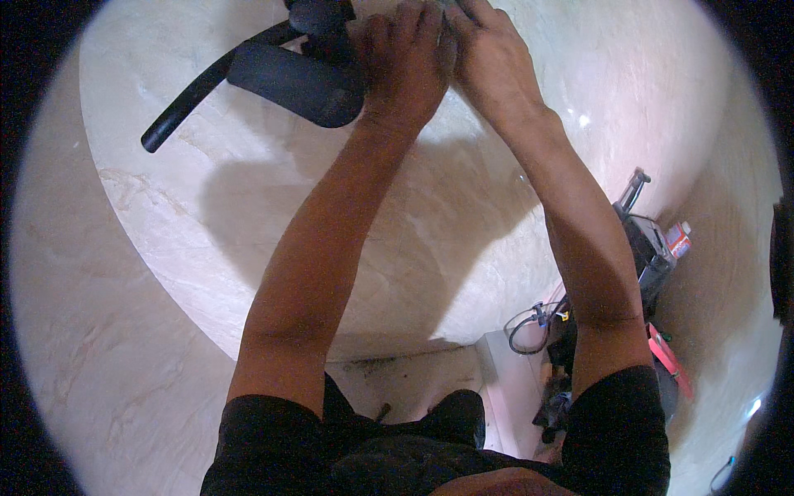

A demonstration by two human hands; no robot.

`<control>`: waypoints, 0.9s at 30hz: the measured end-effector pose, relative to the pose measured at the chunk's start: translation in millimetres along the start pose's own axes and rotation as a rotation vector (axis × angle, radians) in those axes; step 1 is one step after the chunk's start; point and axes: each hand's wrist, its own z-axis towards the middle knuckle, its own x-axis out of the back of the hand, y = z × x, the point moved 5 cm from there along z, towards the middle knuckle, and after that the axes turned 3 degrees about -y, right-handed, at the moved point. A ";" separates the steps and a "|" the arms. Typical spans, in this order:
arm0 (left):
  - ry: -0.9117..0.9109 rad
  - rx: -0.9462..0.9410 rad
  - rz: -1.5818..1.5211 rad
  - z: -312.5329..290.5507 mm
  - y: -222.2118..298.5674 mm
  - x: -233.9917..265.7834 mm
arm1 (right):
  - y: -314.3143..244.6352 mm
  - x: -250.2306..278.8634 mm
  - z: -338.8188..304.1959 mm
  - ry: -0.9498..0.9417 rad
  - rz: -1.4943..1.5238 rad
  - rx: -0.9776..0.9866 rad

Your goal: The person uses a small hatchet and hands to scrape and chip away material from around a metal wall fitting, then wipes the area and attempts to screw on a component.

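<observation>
Both arms reach up to the top edge of the view, in front of a pale marble-patterned surface (413, 215). My left hand (407, 68) has its fingers curled, right beside a black fixture (298, 83) with a broad, round-ended flat part. From that fixture a curved black tube (188, 101) runs down to the left. My right hand (496, 66) is close against the left one, its fingers bent inward near the left fingertips. Whatever lies between the fingers is hidden by the hands and the picture's edge.
At the right, low down, a dark open tool bag or box (649, 248) stands with a small red-and-white bottle (678, 238) beside it. A red-handled tool (672, 362) lies nearer me. A thin looped dark hose (529, 331) is by my right forearm. A pale ledge (500, 376) runs below.
</observation>
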 end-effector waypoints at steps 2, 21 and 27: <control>-0.088 0.030 0.062 0.8 -5.4 -0.4 | -0.5 1.9 -2.3 0.065 0.016 0.053; -0.091 0.024 0.295 11.0 2.2 -10.7 | 15.2 8.3 5.8 0.006 0.327 -0.055; -0.110 0.015 0.202 8.4 -5.7 -14.0 | 39.7 -27.4 -18.3 0.088 0.143 0.012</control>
